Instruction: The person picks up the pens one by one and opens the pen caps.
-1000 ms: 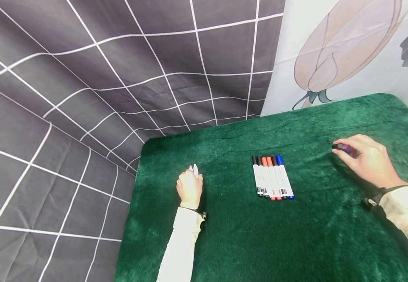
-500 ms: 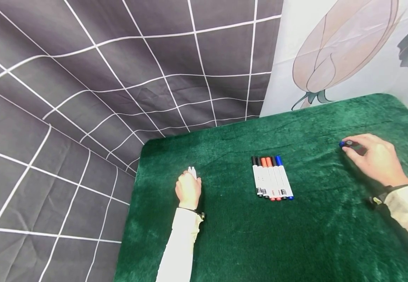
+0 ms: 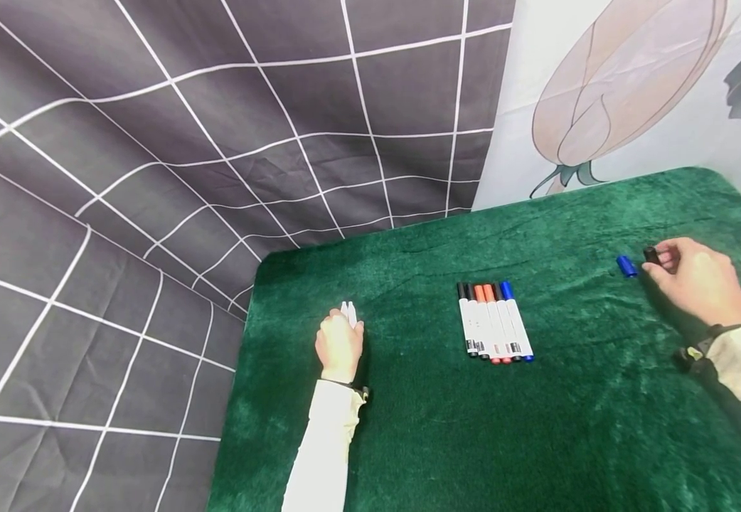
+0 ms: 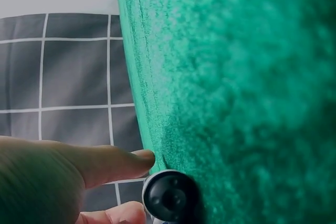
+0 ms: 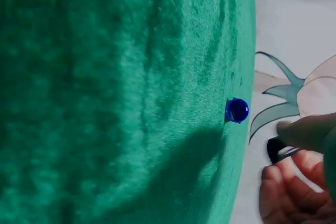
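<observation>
My left hand (image 3: 340,345) grips two white markers near the table's left side. Their pale, uncapped tips (image 3: 348,311) poke out past the knuckles in the head view. A marker's round black end (image 4: 171,194) shows by the fingertips in the left wrist view; most of the barrels are hidden under the hand. On the right, my right hand (image 3: 703,279) pinches a black cap (image 3: 651,255) between thumb and fingers. Just left of it a blue cap (image 3: 626,266) lies by itself on the cloth, its hollow end (image 5: 237,110) visible in the right wrist view.
Several capped markers (image 3: 493,323) lie side by side in the middle, with black, red-orange and blue caps toward the back. Green velvety cloth (image 3: 434,434) covers the table. Behind it hang a dark gridded curtain (image 3: 319,92) and a white flower-printed sheet (image 3: 518,135).
The right hand has let go of the blue cap, left it on the cloth, and shifted a little right with the black cap. The left hand has barely moved.
</observation>
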